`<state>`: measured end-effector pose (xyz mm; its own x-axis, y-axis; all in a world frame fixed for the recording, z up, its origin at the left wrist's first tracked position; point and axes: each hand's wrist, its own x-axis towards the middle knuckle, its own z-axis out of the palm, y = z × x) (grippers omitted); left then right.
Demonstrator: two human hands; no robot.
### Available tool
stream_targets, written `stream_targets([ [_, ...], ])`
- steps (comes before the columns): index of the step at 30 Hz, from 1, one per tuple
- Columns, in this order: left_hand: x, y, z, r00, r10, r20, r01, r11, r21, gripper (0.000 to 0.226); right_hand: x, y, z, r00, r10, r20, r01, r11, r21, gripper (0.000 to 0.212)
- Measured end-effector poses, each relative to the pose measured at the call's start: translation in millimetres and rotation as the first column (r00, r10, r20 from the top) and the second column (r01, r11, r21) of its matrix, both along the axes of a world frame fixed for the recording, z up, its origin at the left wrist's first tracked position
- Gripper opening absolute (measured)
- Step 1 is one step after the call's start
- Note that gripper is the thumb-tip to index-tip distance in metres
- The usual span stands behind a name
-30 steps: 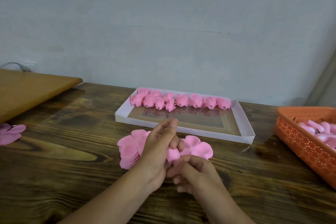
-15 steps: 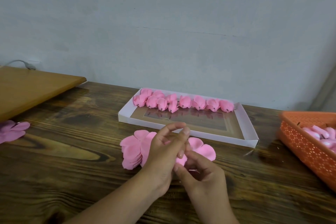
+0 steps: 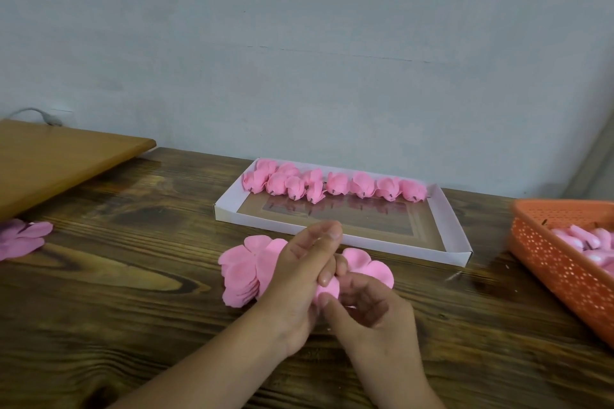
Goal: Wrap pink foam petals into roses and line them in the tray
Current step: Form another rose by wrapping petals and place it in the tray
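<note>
Both hands meet over a pink foam petal piece (image 3: pixel 368 267) at the table's middle. My left hand (image 3: pixel 300 279) curls its fingers round the piece's near part. My right hand (image 3: pixel 372 312) pinches the same piece from below, thumb against a folded petal. A stack of flat pink petals (image 3: pixel 241 271) lies just left of my left hand. Behind the hands stands a white tray (image 3: pixel 442 226), with a row of several wrapped pink roses (image 3: pixel 335 184) along its far side. The centre of the held piece is hidden by my fingers.
An orange perforated basket (image 3: pixel 558 266) with pink pieces sits at the right edge. More pink petals (image 3: pixel 23 237) lie at the far left, below a raised light wooden board (image 3: pixel 56 159). A grey wall runs close behind the tray.
My right hand has shifted from beneath the piece to its near side, and my left fingers have lifted and closed over it. The view has drifted slightly.
</note>
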<state>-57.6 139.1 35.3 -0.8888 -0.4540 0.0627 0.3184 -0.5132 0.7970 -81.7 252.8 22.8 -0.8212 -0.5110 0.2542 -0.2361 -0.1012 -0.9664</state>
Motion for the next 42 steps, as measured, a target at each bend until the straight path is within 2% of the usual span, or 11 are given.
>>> stream_targets([
  [5,-1,-1,-2,0.998,0.051,0.028,-0.052,0.997,0.049,0.010,4,-4,-8,0.985,-0.081,-0.155,0.095,0.991,0.089,0.039],
  [8,1,-3,1,1.000,0.007,-0.010,-0.006,1.000,0.031,0.012,-1,-3,-1,0.982,0.093,0.163,-0.093,0.996,-0.010,0.024],
  [10,2,-2,3,0.999,-0.009,-0.043,0.009,1.000,0.011,0.011,-6,1,4,0.898,0.290,0.330,-0.260,0.956,-0.134,0.023],
  [13,3,-1,3,0.997,-0.043,-0.059,0.041,0.999,-0.022,0.010,-10,6,5,0.819,0.413,0.399,-0.336,0.908,-0.251,0.028],
  [18,1,4,1,0.999,-0.031,-0.026,0.030,0.999,-0.030,0.019,-5,4,-5,0.993,0.120,-0.009,-0.120,0.990,-0.069,0.026],
  [23,0,5,0,0.997,0.069,0.017,-0.069,0.997,-0.019,0.014,2,-5,-19,0.830,-0.213,-0.516,0.241,0.970,-0.012,0.028],
  [25,1,2,1,0.998,0.058,0.008,-0.058,0.998,0.008,0.012,2,-3,-14,0.911,-0.135,-0.391,0.148,0.989,0.003,0.028],
  [27,3,-1,3,1.000,0.023,-0.017,-0.022,0.999,0.034,0.010,2,-2,-6,0.996,0.027,-0.085,-0.025,0.999,0.029,0.031],
  [31,5,-2,5,0.999,-0.025,-0.040,0.025,1.000,0.017,0.010,-3,4,10,0.938,0.265,0.222,-0.257,0.964,-0.065,0.021],
  [37,3,4,1,0.999,-0.028,-0.016,0.027,0.997,-0.073,0.016,-6,8,7,0.958,0.278,0.069,-0.273,0.960,-0.067,0.006],
  [42,1,7,-1,1.000,0.006,-0.003,-0.006,0.999,-0.045,0.018,1,1,-8,0.979,-0.042,-0.198,0.049,0.998,0.028,0.032],
])
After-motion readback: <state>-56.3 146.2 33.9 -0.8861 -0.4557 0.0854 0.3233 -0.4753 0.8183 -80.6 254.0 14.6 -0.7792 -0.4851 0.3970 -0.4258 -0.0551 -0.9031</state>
